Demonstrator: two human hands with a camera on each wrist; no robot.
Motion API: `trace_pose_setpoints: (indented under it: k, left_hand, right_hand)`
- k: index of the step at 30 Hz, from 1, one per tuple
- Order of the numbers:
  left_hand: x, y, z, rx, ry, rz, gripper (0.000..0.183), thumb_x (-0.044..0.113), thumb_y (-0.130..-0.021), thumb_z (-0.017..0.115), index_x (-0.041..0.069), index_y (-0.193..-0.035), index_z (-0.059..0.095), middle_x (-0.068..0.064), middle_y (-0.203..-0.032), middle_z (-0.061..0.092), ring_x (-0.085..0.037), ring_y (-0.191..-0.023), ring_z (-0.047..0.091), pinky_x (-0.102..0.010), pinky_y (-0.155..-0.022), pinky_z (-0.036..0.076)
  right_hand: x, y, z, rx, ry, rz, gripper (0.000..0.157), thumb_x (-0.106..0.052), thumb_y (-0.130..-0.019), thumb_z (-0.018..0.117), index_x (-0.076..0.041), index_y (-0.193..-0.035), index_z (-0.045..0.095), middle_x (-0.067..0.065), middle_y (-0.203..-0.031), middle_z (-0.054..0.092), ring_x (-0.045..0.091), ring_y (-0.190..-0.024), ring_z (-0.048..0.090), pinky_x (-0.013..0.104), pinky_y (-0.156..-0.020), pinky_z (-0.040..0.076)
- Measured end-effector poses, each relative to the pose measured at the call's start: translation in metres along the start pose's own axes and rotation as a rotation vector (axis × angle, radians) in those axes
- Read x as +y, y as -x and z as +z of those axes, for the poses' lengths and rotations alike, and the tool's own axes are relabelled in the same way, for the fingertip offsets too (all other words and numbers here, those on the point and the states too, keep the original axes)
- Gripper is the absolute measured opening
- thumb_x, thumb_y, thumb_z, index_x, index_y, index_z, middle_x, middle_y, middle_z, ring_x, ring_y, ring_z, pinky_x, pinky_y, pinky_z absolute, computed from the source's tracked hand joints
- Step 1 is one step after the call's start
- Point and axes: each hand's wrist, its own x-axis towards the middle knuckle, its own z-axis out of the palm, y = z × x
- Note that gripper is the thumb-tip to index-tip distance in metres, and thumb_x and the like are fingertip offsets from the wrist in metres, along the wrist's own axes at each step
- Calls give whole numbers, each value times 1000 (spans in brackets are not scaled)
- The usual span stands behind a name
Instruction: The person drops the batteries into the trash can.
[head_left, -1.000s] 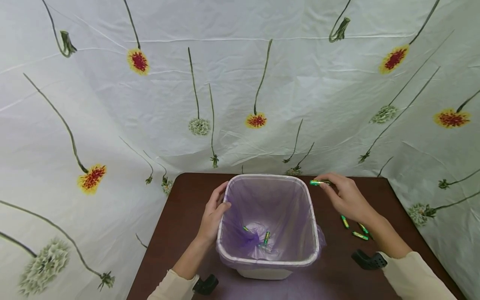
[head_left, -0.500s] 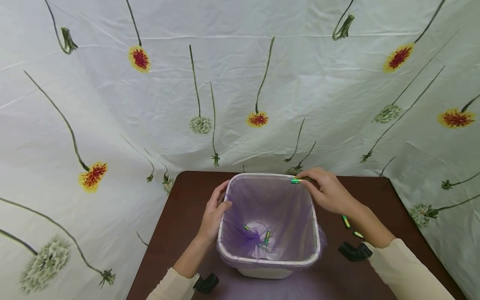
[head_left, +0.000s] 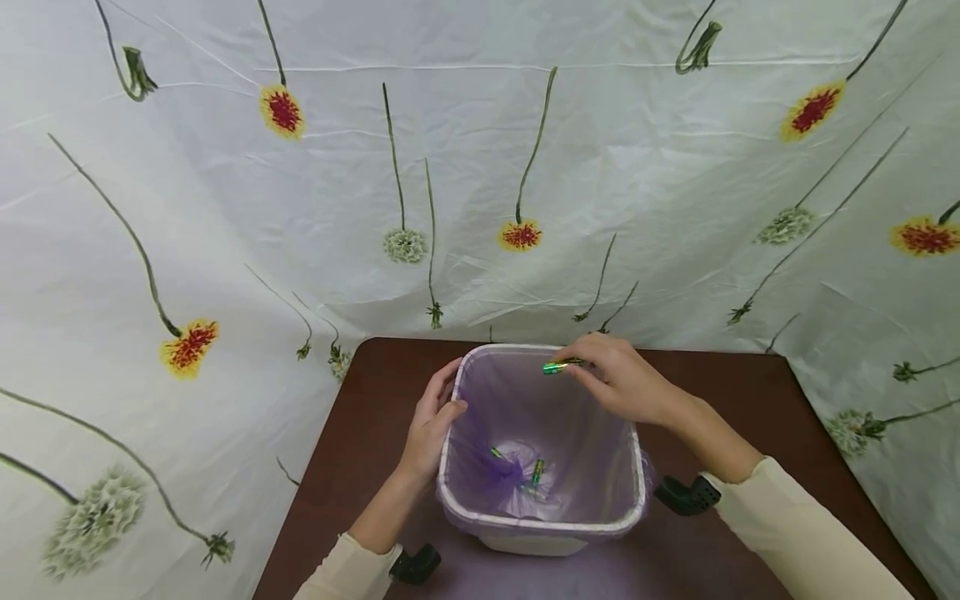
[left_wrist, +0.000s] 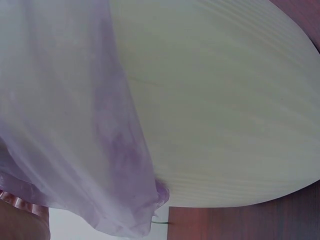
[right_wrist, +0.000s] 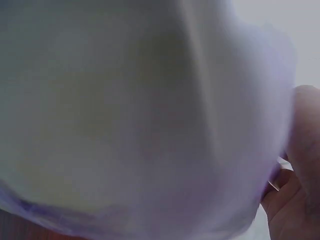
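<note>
A white waste bin (head_left: 529, 544) stands on the table, lined with a translucent purple bin bag (head_left: 517, 392) folded over its rim. My left hand (head_left: 426, 437) grips the bin's left rim, thumb on the inner side and fingers outside; in the left wrist view its fingers (left_wrist: 22, 220) show beside the bag. Over the bin's far right part, my right hand (head_left: 618, 379) pinches a green and gold battery (head_left: 555, 367) between thumb and fingers. Inside the bin lie a battery (head_left: 537, 472) and another (head_left: 497, 452), partly covered by crumpled bag.
The dark brown table (head_left: 720, 383) runs up to a white sheet (head_left: 337, 183) printed with flowers, which hangs behind and at both sides. Black wrist devices (head_left: 416, 564) sit near both cuffs. My right forearm covers part of the table.
My right hand has moved left with the battery, from beside the bin to over its opening. The batteries on the table at right are now hidden behind the arm. My left hand keeps its grip.
</note>
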Motion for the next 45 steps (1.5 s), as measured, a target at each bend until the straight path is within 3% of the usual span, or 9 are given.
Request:
trace_pose_setpoints:
  k: [3, 7, 14, 18, 21, 25, 31, 39, 45]
  left_hand:
    - [-1, 0, -1, -2, 2, -2, 60, -4, -97, 46, 2, -156, 37, -20, -155, 43, -35, -139, 43, -37, -106, 44]
    - [-1, 0, -1, -6, 1, 2, 60, -4, -98, 46, 2, -157, 37, -20, -155, 43, -36, -138, 44, -34, -105, 45]
    - [-1, -1, -1, -6, 4, 2, 60, -2, -97, 46, 2, -157, 38, -19, -155, 43, -36, -138, 44, -33, -104, 45]
    - [0, -1, -1, -3, -3, -1, 61, -2, -97, 46, 2, -156, 38, -19, -155, 43, -36, -138, 44, -35, -105, 45]
    - [0, -1, 0, -2, -9, 0, 61, -2, -97, 46, 2, -156, 38, -19, -155, 43, -36, -138, 44, -35, -104, 45]
    - [0, -1, 0, 2, -11, 5, 61, -3, -96, 46, 2, -156, 38, -20, -155, 43, -37, -137, 45, -31, -102, 46]
    - [0, -1, 0, 6, -6, 4, 61, -3, -96, 46, 2, -156, 38, -21, -155, 43, -38, -137, 45, -28, -100, 46]
    - [-1, -1, 0, -1, 0, -2, 61, -2, -97, 45, 2, -157, 37, -20, -156, 43, -38, -136, 45, -29, -100, 47]
    - [-1, 0, 0, -1, 5, 0, 61, -2, -97, 45, 2, -157, 37, -20, -156, 42, -38, -136, 45, -28, -100, 47]
  right_hand:
    - [-3, -5, 0, -4, 20, 21, 30, -4, -98, 68, -6, -127, 70, 6, -120, 70, 22, -104, 62, 44, -87, 50]
    - [-6, -5, -3, 8, 33, 83, 41, -10, -98, 71, -6, -138, 63, 13, -137, 61, 31, -129, 53, 54, -103, 43]
    - [-2, 9, -9, 23, 38, 98, 38, -8, -96, 73, -6, -134, 66, 7, -128, 66, 25, -119, 60, 48, -94, 50]
    - [1, 22, -13, 36, 48, 139, 37, -7, -96, 73, -6, -132, 67, 5, -122, 67, 18, -85, 61, 40, -73, 51]
    - [3, 29, -16, 45, 48, 159, 37, -5, -95, 72, -5, -131, 67, 7, -119, 68, 19, -81, 60, 41, -70, 51]
    - [6, 38, -21, 61, 51, 172, 36, -3, -95, 73, -3, -130, 67, 7, -121, 69, 24, -101, 65, 46, -79, 54]
    - [9, 52, -25, 83, 53, 216, 33, 0, -94, 72, -2, -127, 69, 5, -115, 70, 19, -97, 67, 37, -78, 54]
    - [12, 69, -32, 93, 80, 294, 34, -3, -94, 73, -4, -128, 68, 3, -119, 70, 20, -99, 68, 47, -81, 55]
    - [14, 78, -37, 110, 111, 307, 34, -4, -94, 72, -5, -128, 69, 4, -120, 70, 22, -99, 68, 36, -81, 53]
